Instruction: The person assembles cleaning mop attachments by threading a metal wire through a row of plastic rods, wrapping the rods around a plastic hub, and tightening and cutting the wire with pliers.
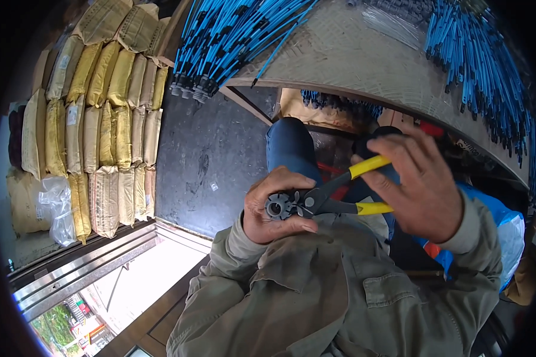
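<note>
My left hand [261, 211] is closed round a dark grey, hollow plastic part [276, 206] with a notched round end facing up. In my right hand [415, 187] are black pliers [326, 200] with yellow grips. The upper grip lies between my thumb and fingers, and the lower one passes beneath the palm. Both handles are spread apart. The jaws meet the plastic part beside my left thumb and fingers; exactly what lies between them I cannot tell. The rest of the part is hidden in my left hand.
Ahead is a worn wooden table [345, 56] with bundles of blue rods [238, 35] and more blue rods [479, 71] on the right. Paper sacks [104, 131] are stacked at left, near a dark floor [205, 154]. A blue-and-white bag [509, 238] sits right.
</note>
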`<state>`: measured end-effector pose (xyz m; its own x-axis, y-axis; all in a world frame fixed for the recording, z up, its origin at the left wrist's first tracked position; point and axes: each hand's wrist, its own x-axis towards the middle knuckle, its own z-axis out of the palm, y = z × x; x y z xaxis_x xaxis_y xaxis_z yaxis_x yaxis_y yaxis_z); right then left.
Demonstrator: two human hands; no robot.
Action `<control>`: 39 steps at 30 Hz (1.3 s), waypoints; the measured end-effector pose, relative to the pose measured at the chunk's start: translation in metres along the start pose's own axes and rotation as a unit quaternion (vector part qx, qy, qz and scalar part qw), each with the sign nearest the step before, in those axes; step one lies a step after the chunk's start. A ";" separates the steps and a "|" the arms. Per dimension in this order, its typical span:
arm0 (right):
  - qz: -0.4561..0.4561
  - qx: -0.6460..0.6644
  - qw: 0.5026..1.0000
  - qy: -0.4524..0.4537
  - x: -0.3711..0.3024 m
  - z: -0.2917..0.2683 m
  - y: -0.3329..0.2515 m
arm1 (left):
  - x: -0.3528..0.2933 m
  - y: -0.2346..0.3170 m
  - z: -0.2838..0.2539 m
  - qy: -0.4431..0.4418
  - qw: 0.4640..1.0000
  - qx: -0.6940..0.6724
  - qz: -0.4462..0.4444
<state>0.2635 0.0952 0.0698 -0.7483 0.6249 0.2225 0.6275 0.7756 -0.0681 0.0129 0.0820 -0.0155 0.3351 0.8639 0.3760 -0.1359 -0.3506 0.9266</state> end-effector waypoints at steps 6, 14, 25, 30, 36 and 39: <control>0.009 0.018 0.999 -0.037 0.018 0.003 -0.022 | -0.013 0.016 -0.022 0.046 0.999 0.017 0.005; 0.039 0.098 0.993 0.047 0.005 0.053 -0.037 | -0.016 0.019 -0.020 0.060 0.997 0.007 -0.046; 0.105 0.507 0.826 -0.225 0.010 0.008 0.006 | -0.006 0.008 -0.018 -0.021 0.999 -0.031 -0.034; 0.144 0.571 0.735 -0.336 0.022 -0.004 0.020 | -0.006 -0.002 -0.012 0.012 0.999 -0.008 -0.032; 0.118 0.499 0.820 -0.256 0.008 0.014 0.012 | -0.003 -0.008 -0.008 0.033 0.998 -0.048 -0.015; 0.105 0.445 0.878 -0.140 -0.005 0.042 -0.011 | 0.001 -0.006 -0.008 0.045 0.997 -0.060 -0.011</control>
<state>0.2510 0.0870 0.0290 -0.7379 0.6630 -0.1264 0.4349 0.3238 -0.8402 0.0062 0.0879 -0.0211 0.2550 0.9015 0.3497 -0.2426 -0.2904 0.9256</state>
